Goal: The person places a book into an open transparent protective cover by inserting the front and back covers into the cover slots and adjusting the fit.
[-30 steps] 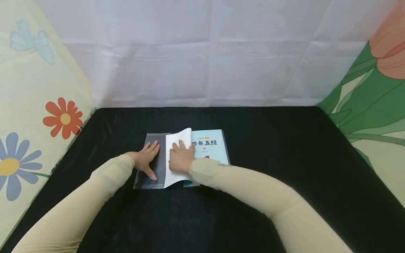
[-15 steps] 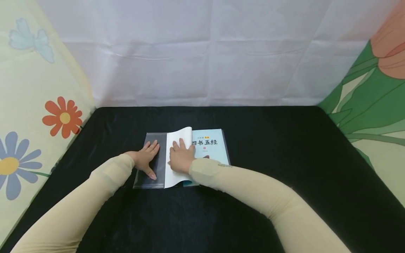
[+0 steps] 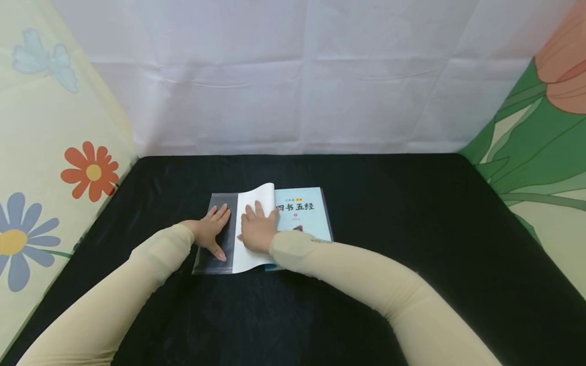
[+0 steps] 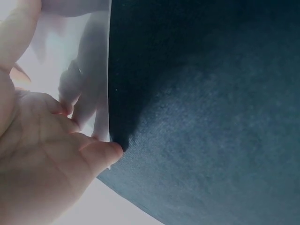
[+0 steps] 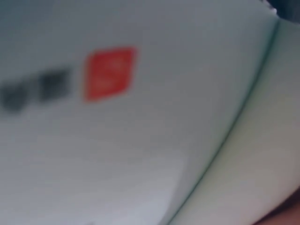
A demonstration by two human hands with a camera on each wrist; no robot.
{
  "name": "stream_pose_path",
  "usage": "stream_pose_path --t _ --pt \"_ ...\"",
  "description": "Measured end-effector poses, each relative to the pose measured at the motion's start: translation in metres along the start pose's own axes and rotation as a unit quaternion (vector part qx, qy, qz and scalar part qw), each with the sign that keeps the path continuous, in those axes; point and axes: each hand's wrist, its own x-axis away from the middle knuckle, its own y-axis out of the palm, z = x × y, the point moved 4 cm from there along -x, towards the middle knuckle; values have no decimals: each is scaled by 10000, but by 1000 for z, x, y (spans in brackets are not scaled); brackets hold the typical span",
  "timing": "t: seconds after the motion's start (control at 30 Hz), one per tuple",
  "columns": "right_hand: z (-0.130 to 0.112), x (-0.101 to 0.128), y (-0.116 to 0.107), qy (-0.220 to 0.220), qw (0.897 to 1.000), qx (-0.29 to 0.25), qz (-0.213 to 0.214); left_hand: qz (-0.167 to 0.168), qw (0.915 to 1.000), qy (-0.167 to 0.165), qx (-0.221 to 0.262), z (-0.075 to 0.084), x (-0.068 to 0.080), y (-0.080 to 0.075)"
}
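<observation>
- A black cloth [image 3: 389, 244] covers the table; white sheeting hangs behind it, and flower-printed fabric stands at both sides
- A pale blue book [image 3: 304, 216] with black characters on its cover lies closed near the middle of the cloth, set inside a clear plastic cover [image 3: 218, 239] that spreads flat to its left
- A white flap [image 3: 254, 229] curves up from the book's left edge and lies over toward the plastic; its far edge arches off the book
- The right hand [image 3: 257, 230] lies palm-down on the white flap, fingers straight and spread, pressing it flat and gripping nothing; the right wrist view shows only the blurred cover with a red square [image 5: 108, 72]
- The left hand [image 3: 211, 231] rests flat on the clear plastic just beside the flap, fingers extended, thumb out toward the near edge; it holds nothing; the left wrist view shows the thumb tip [image 4: 105, 153] at the plastic's edge against the cloth
</observation>
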Motion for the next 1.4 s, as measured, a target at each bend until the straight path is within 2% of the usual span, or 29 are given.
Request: stream_pose_path --t 0.23,0.57,0.7,0.8,1.0,1.07,1.23,1.4 --pt "-2 -4 2 -46 10000 46 65 -4 10000 -42 42 0 -3 1" --pt "-1 -3 -9 -104 9951 -983 25 21 10000 -35 -55 0 -4 0" --pt "-2 -4 -11 -145 9939 -1085 96 18 10000 -59 -54 0 -3 0" --pt "-1 -3 -13 -94 9913 -1279 300 12 10000 -58 4 0 -3 0" --pt "4 0 -15 230 9775 -1924 829 1 10000 -86 50 -1 -2 0" --pt "5 2 -14 288 9775 -1910 846 7 10000 -92 39 -2 -2 1" --pt "2 2 -8 291 9862 -1471 697 35 10000 -32 61 -4 -1 4" --pt "0 -2 -5 203 9907 -1090 788 120 9998 57 115 -4 0 3"
